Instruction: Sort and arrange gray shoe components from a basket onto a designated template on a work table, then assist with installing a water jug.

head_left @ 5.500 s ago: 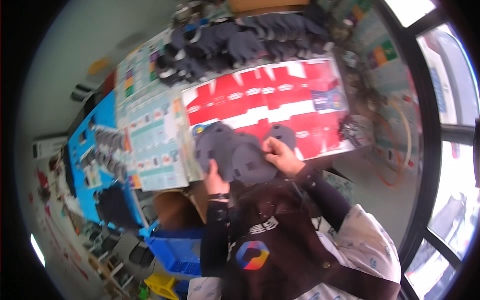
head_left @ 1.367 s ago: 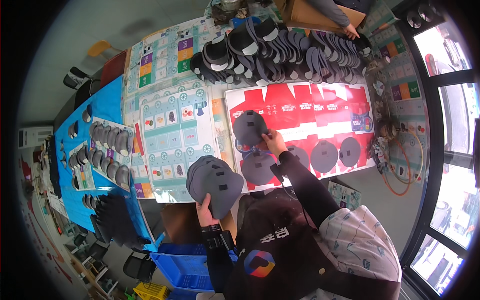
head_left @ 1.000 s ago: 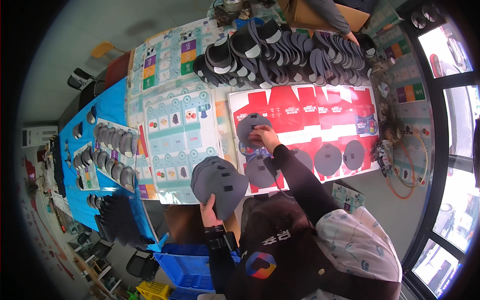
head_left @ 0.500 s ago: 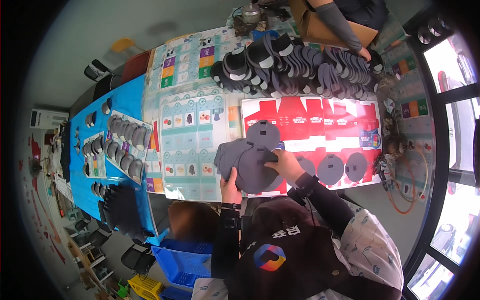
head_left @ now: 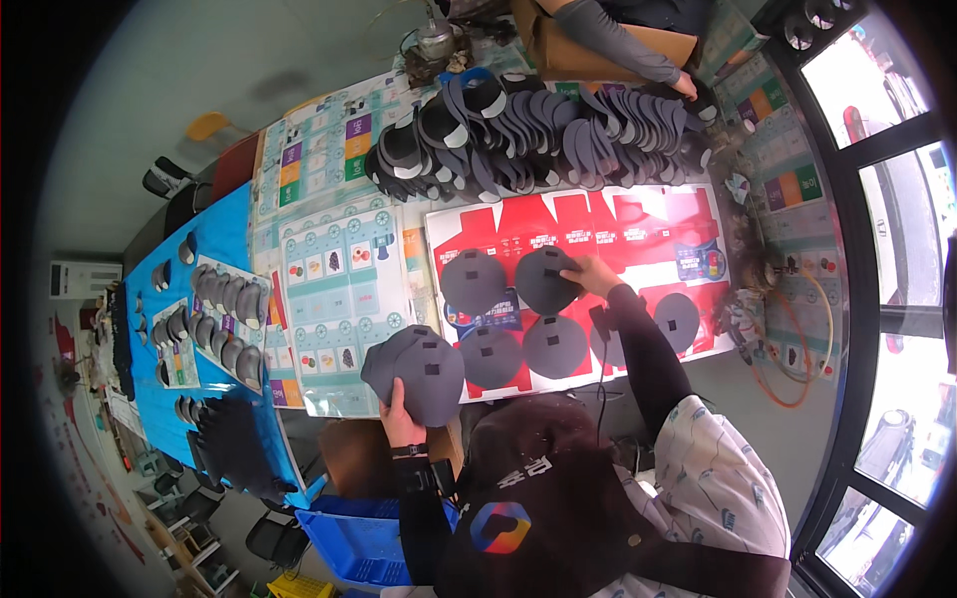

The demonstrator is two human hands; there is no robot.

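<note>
Pinching a light, floppy stack of grey pieces [head_left: 417,371] at its lower edge, left hand [head_left: 397,419] fingers curl beneath; right hand [head_left: 588,274] fingertips press one piece [head_left: 546,279] flat.

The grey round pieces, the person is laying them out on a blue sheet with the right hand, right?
Not quite. The head view shows the right hand setting a grey round piece on a red printed sheet, not a blue one. The rest is right: other grey pieces already lie on it, and the left hand holds a stack.

The person wears a black cap [head_left: 543,488] with a coloured ring emblem, black sleeves [head_left: 643,349], a pale patterned vest [head_left: 713,478], and a dark wristband [head_left: 409,451].
</note>
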